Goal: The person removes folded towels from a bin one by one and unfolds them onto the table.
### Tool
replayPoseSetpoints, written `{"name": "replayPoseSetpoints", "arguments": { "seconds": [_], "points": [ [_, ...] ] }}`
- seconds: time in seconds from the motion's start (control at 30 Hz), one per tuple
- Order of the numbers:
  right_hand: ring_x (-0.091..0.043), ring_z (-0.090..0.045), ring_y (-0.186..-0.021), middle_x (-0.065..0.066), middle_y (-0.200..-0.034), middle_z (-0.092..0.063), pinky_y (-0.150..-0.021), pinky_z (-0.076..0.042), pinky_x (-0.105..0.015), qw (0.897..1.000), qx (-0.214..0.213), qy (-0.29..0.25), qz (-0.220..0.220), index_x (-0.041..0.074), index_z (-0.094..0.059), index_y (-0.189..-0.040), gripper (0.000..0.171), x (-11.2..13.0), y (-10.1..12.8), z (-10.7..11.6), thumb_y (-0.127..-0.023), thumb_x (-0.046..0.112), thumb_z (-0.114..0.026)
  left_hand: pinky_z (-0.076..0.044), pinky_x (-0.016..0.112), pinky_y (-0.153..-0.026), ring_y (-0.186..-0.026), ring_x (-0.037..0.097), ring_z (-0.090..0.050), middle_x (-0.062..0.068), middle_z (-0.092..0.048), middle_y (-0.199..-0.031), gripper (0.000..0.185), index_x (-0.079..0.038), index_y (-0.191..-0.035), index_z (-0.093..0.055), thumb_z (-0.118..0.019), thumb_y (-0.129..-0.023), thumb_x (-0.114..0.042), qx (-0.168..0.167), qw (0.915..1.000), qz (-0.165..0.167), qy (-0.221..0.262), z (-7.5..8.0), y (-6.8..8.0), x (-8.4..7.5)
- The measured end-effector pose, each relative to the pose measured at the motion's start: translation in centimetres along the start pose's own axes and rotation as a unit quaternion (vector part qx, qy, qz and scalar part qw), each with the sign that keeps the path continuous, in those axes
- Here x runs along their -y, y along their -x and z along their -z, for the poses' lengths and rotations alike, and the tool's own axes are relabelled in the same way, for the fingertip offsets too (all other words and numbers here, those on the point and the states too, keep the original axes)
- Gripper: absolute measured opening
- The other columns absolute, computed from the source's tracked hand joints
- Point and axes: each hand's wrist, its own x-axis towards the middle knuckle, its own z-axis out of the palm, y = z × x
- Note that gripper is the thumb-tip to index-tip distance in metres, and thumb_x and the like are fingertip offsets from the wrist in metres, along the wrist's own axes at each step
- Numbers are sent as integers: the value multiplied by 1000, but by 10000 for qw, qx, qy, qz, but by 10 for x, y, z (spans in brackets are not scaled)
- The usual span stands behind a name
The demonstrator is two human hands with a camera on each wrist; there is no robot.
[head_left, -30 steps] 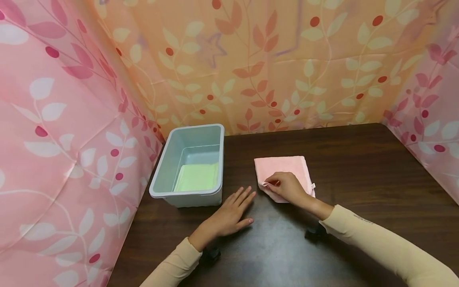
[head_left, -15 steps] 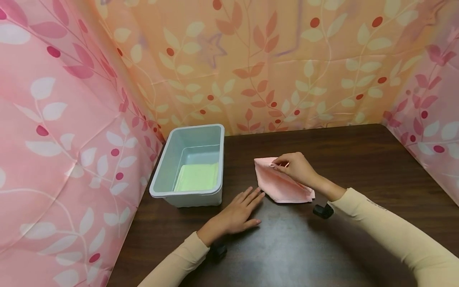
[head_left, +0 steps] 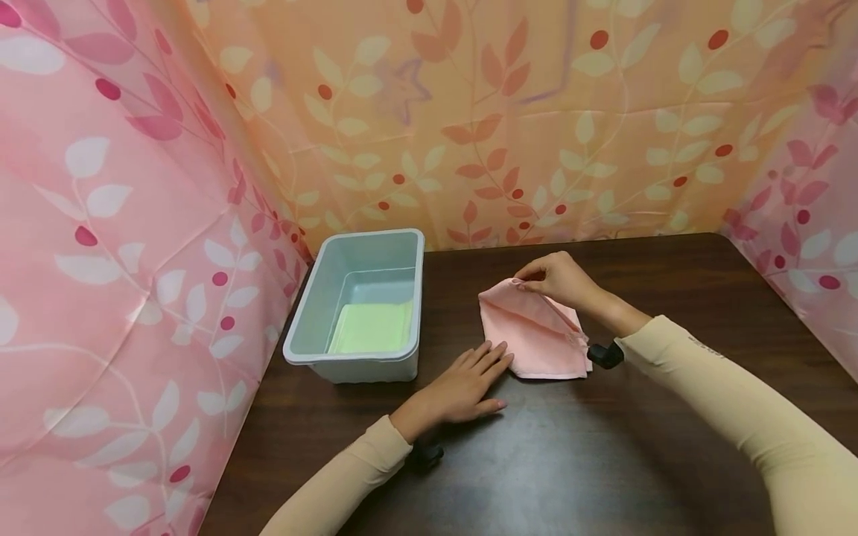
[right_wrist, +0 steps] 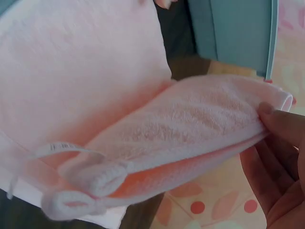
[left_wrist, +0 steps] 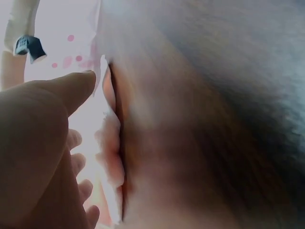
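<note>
Head: the pink cloth (head_left: 539,346) is laid toward the tabletop's (head_left: 677,298) far edge. Left wrist: nothing is gripped by the outstretched left hand (left_wrist: 35,138). Right wrist: a hem corner, seemingly apt for soft, light cloth, is pinched by the right hand (right_wrist: 283,164).

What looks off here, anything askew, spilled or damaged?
Nothing spilled or visibly damaged. The pink terry towel sits uneven, one edge raised, but the right hand pinches that edge, so it looks like handling. The green cloth lies folded inside the blue-gray plastic bin.
</note>
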Motion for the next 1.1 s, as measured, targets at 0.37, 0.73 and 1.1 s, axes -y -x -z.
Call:
{"name": "replayPoseSetpoints", "arguments": {
  "seconds": [0.37,0.73,1.1],
  "points": [
    [-17,-71,-78,-5,-90,-79,-65,-52,-26,9981,423,251,-365,13,-81,-95,11,-9,-27,8,-86,17,-77,-21,44,-125,-157,22,-15,-1,-15,-168,73,-21,-159,-21,-42,-100,-58,449,9985,144,-292,0,-8,-5],
    [-22,-69,-91,-7,-94,-77,-79,-55,-38,9978,499,384,-199,11,-81,-92,10,-18,-49,13,-83,12,-79,-20,43,-126,-156,20,-18,1,-15,-168,68,-23,-157,-28,-42,-100,-57,562,9981,233,-137,4,-10,-4],
    [-26,-70,-93,-12,-97,-77,-82,-55,-43,9945,690,677,-413,7,-80,-97,15,-27,-73,19,-83,13,-79,-21,44,-126,-156,21,-20,0,-19,-168,66,-24,-156,-32,-42,-100,-58,590,9981,119,-137,8,-6,-5]
  ]
}}
